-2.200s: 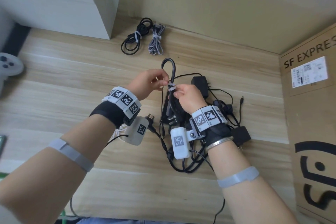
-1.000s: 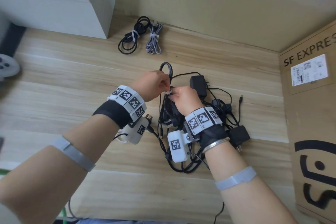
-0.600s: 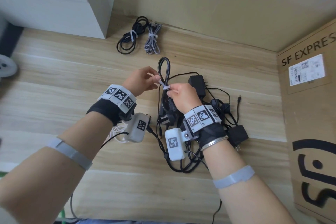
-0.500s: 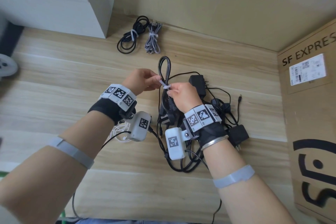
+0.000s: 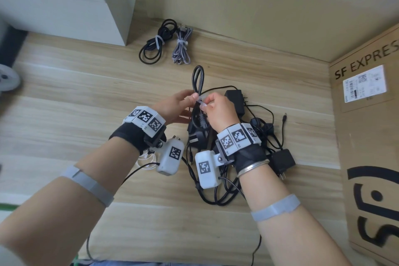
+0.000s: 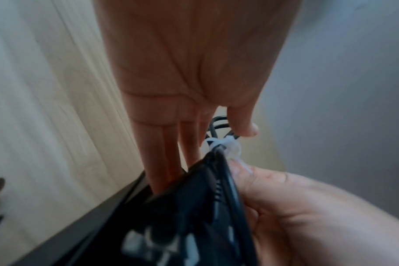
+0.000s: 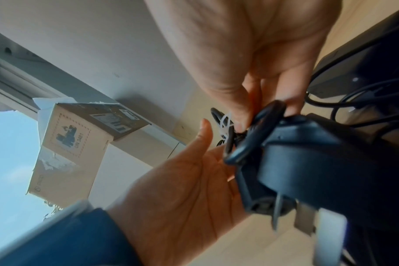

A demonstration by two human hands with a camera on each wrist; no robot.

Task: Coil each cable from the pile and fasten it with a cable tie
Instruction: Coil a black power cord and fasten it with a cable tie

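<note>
1. The right hand (image 7: 251, 59) reaches down from the top, its fingertips pinching a white cable tie (image 7: 226, 126) around a bundle of black cable (image 7: 257, 126).
2. The left hand (image 7: 194, 183) lies palm up below the tie, fingers straight and touching the bundle.
3. A black plug (image 7: 319, 171) with metal prongs hangs just right of the tie, blurred and close to the lens.
4. More black cables (image 7: 365, 100) and a dark block sit beyond the plug, on the pale wooden surface (image 7: 262, 248).
5. A cardboard box (image 7: 73, 144) with a printed label stands well left of the tie.
</note>
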